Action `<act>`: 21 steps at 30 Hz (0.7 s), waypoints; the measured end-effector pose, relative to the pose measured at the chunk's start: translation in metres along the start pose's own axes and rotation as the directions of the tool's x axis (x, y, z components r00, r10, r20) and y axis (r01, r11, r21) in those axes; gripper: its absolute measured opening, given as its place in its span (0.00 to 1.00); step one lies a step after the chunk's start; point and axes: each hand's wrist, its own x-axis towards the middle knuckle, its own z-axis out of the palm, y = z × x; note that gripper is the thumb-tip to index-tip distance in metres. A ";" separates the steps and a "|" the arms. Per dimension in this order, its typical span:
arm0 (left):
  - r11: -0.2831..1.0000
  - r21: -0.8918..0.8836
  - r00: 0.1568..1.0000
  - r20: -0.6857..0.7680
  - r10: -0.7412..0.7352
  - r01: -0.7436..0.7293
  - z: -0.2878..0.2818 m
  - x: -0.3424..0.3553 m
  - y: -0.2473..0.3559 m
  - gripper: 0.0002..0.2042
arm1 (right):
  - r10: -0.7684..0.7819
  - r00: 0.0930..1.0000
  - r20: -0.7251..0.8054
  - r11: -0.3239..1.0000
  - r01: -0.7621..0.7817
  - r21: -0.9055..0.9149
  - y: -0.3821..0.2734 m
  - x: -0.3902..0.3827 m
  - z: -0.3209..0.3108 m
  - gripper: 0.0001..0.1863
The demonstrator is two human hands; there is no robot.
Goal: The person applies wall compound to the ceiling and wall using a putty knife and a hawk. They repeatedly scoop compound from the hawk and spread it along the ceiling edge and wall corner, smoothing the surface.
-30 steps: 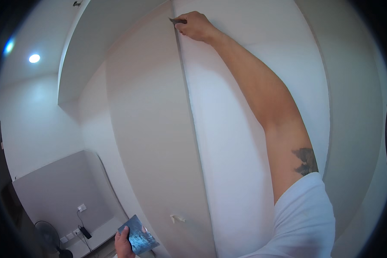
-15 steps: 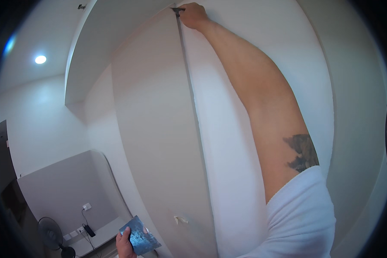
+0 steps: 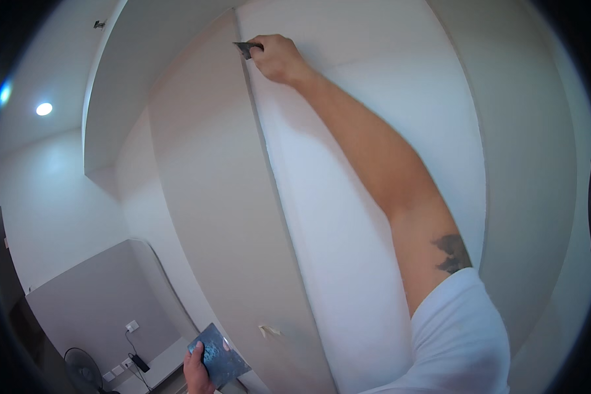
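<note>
The fingers of your right hand (image 3: 279, 59) clamp a dark scraper (image 3: 245, 48) high at the wall seam (image 3: 265, 146), seemingly angled so its blade meets it; your left hand (image 3: 197, 369) grips a blue-grey plate (image 3: 219, 354) low, apparently clear of that reach.

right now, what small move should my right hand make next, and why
Perhaps slide the dark-bladed tool a little down the dark line: the right hand holds it across that line near its upper end, and the line runs on below, between the beige panel and the white wall.
</note>
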 end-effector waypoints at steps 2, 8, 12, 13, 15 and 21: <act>0.946 -0.323 0.998 0.052 0.041 -0.022 0.024 -0.006 0.010 0.15 | 0.019 0.988 -0.155 0.977 0.015 0.214 -0.008 -0.021 0.013 0.17; 0.740 -0.663 0.942 0.166 0.292 -0.113 0.096 0.011 0.096 0.16 | -0.531 0.817 -0.223 0.733 0.576 0.362 -0.112 -0.112 0.056 0.09; 0.635 -0.772 0.703 0.450 0.551 -0.003 0.116 0.006 0.148 0.16 | -0.753 0.642 -0.143 0.493 0.695 0.523 -0.176 -0.179 0.040 0.17; 0.638 -0.767 0.806 0.331 0.491 -0.073 0.118 -0.006 0.147 0.16 | -0.749 0.650 -0.127 0.506 0.685 0.524 -0.181 -0.196 0.028 0.16; 0.628 -0.767 0.809 0.281 0.516 -0.134 0.118 -0.037 0.138 0.15 | -0.755 0.640 -0.145 0.518 0.716 0.468 -0.180 -0.219 0.008 0.15; 0.541 -0.719 0.595 0.220 0.773 -0.436 0.081 -0.103 0.124 0.16 | -0.591 0.652 0.474 0.800 0.550 0.241 -0.133 -0.264 0.007 0.06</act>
